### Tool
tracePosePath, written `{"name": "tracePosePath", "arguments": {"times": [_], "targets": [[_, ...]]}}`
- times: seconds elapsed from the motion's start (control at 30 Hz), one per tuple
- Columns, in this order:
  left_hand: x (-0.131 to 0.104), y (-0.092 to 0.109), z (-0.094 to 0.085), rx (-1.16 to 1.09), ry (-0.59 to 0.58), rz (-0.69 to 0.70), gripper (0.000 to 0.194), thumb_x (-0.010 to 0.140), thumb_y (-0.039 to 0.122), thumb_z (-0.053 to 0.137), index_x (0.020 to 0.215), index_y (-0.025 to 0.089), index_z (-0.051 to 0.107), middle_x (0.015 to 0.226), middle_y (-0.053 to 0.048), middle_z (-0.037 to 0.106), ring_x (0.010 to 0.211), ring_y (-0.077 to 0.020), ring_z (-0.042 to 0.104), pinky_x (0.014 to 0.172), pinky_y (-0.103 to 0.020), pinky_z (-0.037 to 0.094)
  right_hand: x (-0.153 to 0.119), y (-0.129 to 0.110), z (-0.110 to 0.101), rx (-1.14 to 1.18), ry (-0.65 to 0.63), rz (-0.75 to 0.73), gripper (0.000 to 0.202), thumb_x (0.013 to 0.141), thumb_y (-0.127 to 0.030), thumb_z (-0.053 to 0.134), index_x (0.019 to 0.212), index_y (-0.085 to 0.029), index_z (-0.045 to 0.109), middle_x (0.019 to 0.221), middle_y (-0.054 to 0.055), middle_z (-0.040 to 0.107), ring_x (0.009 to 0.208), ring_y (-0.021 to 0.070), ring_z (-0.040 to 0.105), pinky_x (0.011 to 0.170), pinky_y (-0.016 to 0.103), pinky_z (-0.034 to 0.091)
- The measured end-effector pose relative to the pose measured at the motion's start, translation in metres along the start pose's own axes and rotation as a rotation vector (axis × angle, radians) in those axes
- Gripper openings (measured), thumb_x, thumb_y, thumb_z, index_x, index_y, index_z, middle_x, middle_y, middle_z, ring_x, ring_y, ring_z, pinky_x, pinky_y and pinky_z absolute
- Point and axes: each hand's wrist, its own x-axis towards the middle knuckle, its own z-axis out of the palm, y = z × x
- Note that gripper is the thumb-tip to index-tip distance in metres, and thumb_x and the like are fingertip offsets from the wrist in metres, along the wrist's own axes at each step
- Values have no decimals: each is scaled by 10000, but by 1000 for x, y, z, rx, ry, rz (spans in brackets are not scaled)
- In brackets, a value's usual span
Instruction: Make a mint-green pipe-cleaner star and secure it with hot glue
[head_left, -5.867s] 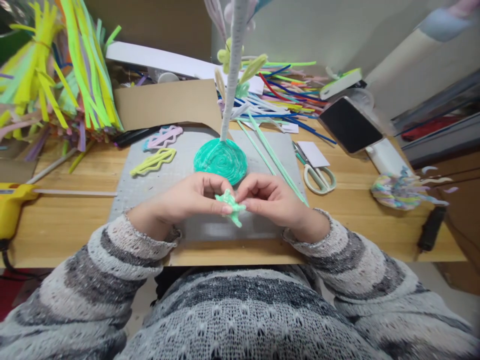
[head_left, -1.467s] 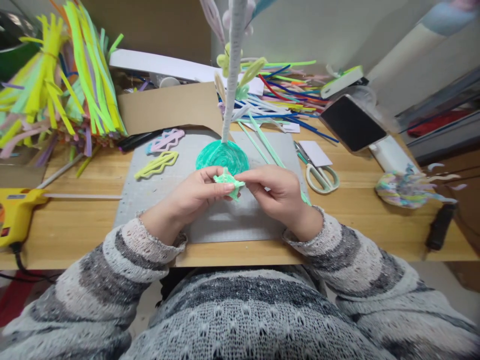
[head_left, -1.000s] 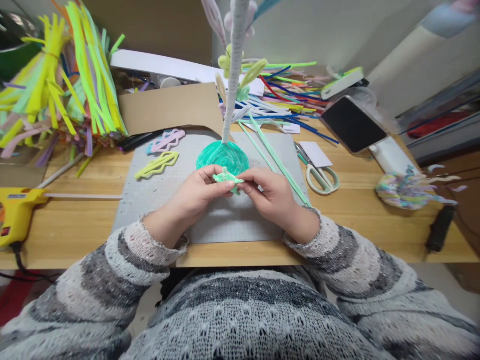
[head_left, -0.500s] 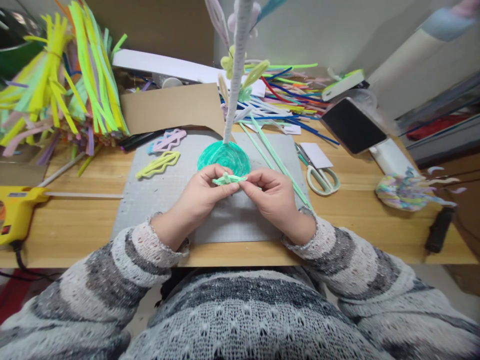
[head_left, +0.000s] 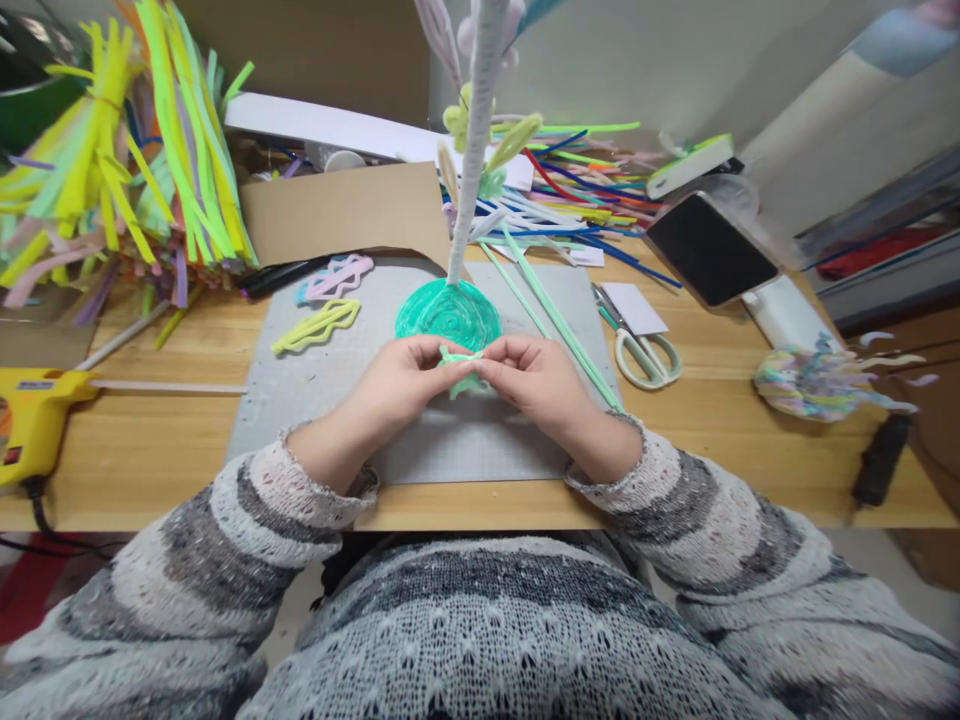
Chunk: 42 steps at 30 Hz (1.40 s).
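Note:
Between my fingertips is a small bent piece of mint-green pipe cleaner (head_left: 460, 357), mostly covered by the fingers. My left hand (head_left: 405, 385) pinches it from the left, and my right hand (head_left: 538, 385) pinches it from the right, thumbs almost meeting. Just behind the hands lies a round teal coiled base (head_left: 448, 312), from which a white wrapped stem (head_left: 472, 160) rises. Yellow, pink and green pipe-cleaner shapes hang on the stem. On the grey cutting mat (head_left: 300, 400) lie a yellow zigzag shape (head_left: 316, 327) and a pink-purple one (head_left: 341, 278).
Long mint pipe cleaners (head_left: 559, 320) lie right of the base, near scissors (head_left: 649, 358) and a phone (head_left: 711, 248). A yellow glue gun (head_left: 37, 425) sits at left below bundled pipe cleaners (head_left: 105, 150). Loose pipe cleaners (head_left: 592, 190) and cardboard (head_left: 345, 215) are behind.
The mint pipe cleaner has been turned in my fingers, and one end now points down below the thumbs. My left hand has shifted slightly, and both hands stay pinched together.

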Motion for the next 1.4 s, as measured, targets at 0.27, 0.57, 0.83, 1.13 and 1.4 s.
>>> {"name": "tracePosePath", "arguments": {"times": [0.27,0.57,0.83,1.13,1.4], "targets": [[-1,4,-4,255,84,102,226,652,337,832,748,153,743,536,18,587,494,-98,444,491,-237,297,-2,-4,-7,-278,38,-189,194,810,-328,695,734,-156,647,624,-24,609,528,76,470,487,217,341],[2,4,0,-444,-46,-87,249,606,274,873,714,154,683,670,21,656,614,-89,597,608,-217,509,5,-8,-14,150,-107,-48,250,758,-375,761,785,-159,639,578,-58,576,448,53,478,421,191,376],[1,0,5,-609,-35,-97,249,636,239,862,763,155,664,665,38,654,603,-67,606,630,-188,531,-2,1,2,215,-28,-123,225,787,-374,740,830,-187,622,566,-67,597,476,66,533,475,201,456],[0,-1,10,-617,19,-13,254,634,227,860,763,168,650,697,34,670,651,-89,625,646,-215,531,-7,-3,9,141,66,-165,221,764,-366,744,813,-197,610,566,-68,596,470,72,543,471,217,456],[-2,-2,13,-590,-25,-8,264,653,245,842,753,168,610,714,34,643,702,-104,625,743,-269,523,-6,4,9,167,146,-103,236,749,-373,766,757,-196,611,519,-77,565,413,57,482,410,196,405]]}}
